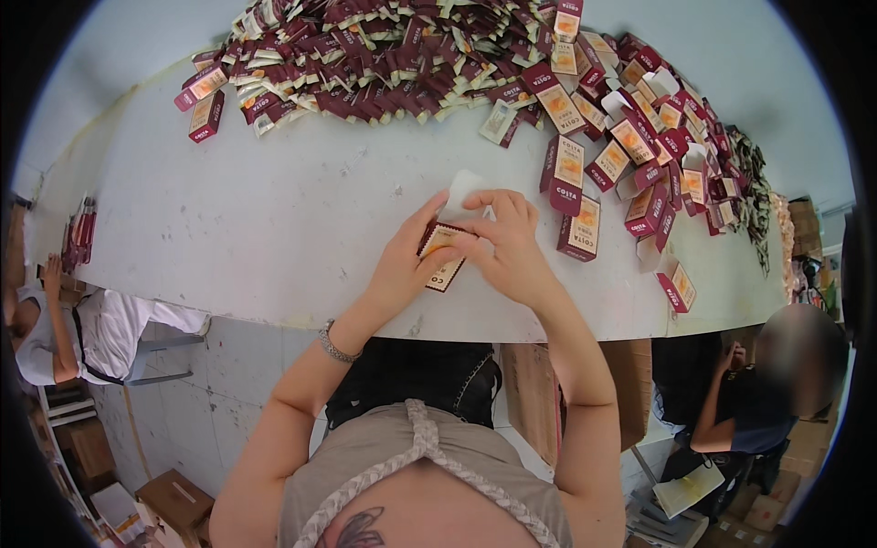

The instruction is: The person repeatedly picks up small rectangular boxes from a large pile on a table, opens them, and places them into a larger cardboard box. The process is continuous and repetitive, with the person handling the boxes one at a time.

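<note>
Between my two hands is a small maroon and cream carton (445, 265), tilted above the white table (256, 210). Its white end flap (464, 194) stands up, open, at the far end. My left hand (406, 251) grips the carton's left side, with the thumb across its printed front. My right hand (507, 247) has its thumb on the front near the open end, and its bent fingers are by the flap. The carton's inside and back are hidden from me.
A large heap of maroon and cream sachets (365, 68) lies at the back. Several similar cartons (630, 142) are piled to the right, beside dark green sachets (754, 192). Co-workers sit left (68, 329) and right (767, 402). A cardboard box (534, 393) stands below the table's near edge.
</note>
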Tool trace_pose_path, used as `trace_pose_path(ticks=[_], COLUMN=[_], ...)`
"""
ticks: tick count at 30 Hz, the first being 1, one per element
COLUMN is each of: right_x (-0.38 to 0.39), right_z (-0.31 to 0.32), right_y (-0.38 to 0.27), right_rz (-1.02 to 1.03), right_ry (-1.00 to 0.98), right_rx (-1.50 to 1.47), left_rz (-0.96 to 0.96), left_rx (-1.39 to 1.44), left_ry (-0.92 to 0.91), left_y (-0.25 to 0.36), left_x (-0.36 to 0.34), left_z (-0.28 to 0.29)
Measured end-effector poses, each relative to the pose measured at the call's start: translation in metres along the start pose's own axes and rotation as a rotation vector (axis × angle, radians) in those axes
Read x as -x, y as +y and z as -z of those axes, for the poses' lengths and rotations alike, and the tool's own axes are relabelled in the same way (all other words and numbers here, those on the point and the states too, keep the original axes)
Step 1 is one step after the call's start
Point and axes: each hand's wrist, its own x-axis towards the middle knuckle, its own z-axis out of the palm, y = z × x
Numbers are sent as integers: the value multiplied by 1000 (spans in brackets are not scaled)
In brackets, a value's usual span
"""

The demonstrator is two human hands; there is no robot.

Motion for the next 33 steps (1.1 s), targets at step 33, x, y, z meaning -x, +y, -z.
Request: trace_pose_path(ticks=[33], right_x=[107], right_z=[48], right_y=[-16], right_rz=[-547], right_ry=[187], right_rx=[-948], left_rz=[-141], left_rx=[-84], left_ry=[-436], left_y=[38], left_x=[-23], left_z=[-52])
